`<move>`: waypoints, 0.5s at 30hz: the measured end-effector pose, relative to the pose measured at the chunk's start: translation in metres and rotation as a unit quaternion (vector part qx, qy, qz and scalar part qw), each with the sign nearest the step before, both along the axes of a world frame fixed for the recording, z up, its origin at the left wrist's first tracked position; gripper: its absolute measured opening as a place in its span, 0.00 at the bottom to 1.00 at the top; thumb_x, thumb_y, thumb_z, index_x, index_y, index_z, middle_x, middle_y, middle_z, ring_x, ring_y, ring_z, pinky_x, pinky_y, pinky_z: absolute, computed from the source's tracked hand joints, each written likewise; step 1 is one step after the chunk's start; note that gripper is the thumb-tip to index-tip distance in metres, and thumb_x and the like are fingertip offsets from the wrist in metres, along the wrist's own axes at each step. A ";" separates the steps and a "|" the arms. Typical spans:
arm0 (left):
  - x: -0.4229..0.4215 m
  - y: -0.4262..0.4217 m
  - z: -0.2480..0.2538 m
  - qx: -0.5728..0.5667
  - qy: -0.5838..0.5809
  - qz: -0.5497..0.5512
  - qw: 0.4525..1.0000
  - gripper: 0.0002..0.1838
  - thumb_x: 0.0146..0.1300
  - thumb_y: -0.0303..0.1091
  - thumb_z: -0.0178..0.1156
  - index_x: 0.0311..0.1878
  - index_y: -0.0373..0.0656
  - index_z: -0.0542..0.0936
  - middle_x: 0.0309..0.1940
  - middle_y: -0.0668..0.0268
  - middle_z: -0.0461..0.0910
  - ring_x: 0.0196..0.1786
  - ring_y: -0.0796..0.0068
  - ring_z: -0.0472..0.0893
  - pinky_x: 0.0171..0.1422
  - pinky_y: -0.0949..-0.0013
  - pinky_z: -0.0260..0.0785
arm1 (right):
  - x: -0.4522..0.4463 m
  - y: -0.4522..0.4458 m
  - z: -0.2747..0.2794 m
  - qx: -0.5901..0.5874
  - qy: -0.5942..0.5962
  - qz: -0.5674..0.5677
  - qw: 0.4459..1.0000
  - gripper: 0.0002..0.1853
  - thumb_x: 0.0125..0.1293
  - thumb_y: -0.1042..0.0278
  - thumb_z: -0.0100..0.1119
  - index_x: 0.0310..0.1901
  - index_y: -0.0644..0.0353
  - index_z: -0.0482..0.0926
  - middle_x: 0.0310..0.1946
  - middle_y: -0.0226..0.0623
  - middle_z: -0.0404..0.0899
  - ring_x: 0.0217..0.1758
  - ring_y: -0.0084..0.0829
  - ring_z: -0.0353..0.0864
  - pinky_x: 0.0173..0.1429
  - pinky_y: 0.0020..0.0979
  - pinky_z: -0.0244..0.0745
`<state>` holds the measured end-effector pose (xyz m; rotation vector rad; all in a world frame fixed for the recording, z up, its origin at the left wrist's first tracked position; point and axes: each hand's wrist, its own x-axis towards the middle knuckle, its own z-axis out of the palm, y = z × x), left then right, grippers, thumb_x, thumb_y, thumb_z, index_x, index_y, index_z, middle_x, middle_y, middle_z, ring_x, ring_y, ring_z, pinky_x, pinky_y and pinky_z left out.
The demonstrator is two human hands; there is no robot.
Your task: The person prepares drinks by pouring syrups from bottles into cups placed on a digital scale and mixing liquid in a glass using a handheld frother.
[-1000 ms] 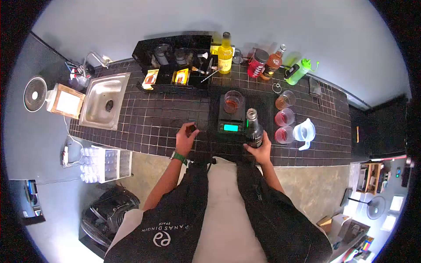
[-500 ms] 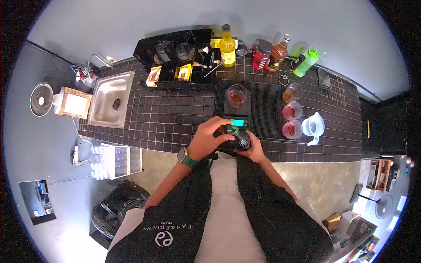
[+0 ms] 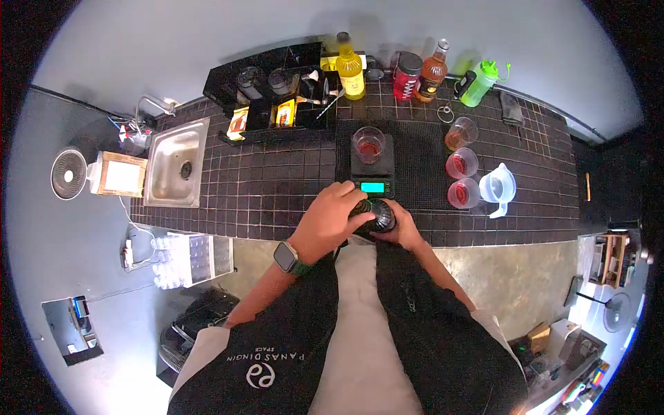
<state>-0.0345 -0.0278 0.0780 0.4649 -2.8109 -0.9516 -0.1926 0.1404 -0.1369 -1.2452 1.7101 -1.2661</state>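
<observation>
A dark, ribbed bottle [image 3: 382,216] is held at the counter's front edge, close to my body, its neck tilted to the left. My right hand [image 3: 402,229] is wrapped around its body. At the neck, the fingers of my left hand [image 3: 326,220] are closed around the dark cap [image 3: 360,207]; a bit of green shows beside it. Just beyond the bottle lies a black scale with a lit display [image 3: 372,187]. On the scale stands a clear cup [image 3: 369,146] with a little red liquid.
Right of the scale are three clear cups [image 3: 462,164] holding reddish or amber liquid, beside a translucent pitcher [image 3: 498,188]. Along the back stand a yellow bottle [image 3: 351,72], an amber bottle [image 3: 432,75], a red shaker [image 3: 407,79] and a green squeeze bottle [image 3: 477,88]. A black organizer [image 3: 228,86] and a steel sink [image 3: 171,166] are leftward.
My left hand has turned and closed further over the cap, which now sits nearer the bottle's neck. My right hand keeps its hold. The view has shifted slightly.
</observation>
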 end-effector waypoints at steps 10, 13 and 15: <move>-0.004 -0.010 -0.024 0.059 0.095 -0.083 0.990 0.27 0.63 0.30 0.69 0.67 0.46 0.81 0.53 0.57 0.78 0.58 0.55 0.77 0.67 0.58 0.70 | -0.003 0.001 -0.006 -0.017 -0.031 -0.009 0.999 0.48 0.43 0.67 0.87 0.68 0.63 0.72 0.62 0.47 0.80 0.66 0.42 0.81 0.70 0.40 0.75; -0.001 -0.010 -0.028 0.097 0.119 -0.083 0.985 0.26 0.63 0.28 0.68 0.66 0.45 0.82 0.58 0.58 0.79 0.60 0.55 0.78 0.68 0.58 0.71 | 0.000 0.000 -0.004 -0.024 -0.035 -0.018 0.999 0.48 0.43 0.67 0.87 0.68 0.63 0.73 0.62 0.46 0.80 0.66 0.41 0.81 0.71 0.39 0.75; -0.001 -0.009 -0.039 0.110 0.117 -0.064 0.985 0.25 0.64 0.27 0.68 0.65 0.44 0.82 0.58 0.58 0.79 0.60 0.54 0.79 0.68 0.58 0.71 | -0.001 -0.001 -0.008 -0.026 -0.030 -0.013 0.999 0.48 0.43 0.67 0.87 0.68 0.63 0.73 0.62 0.45 0.80 0.65 0.41 0.81 0.71 0.39 0.75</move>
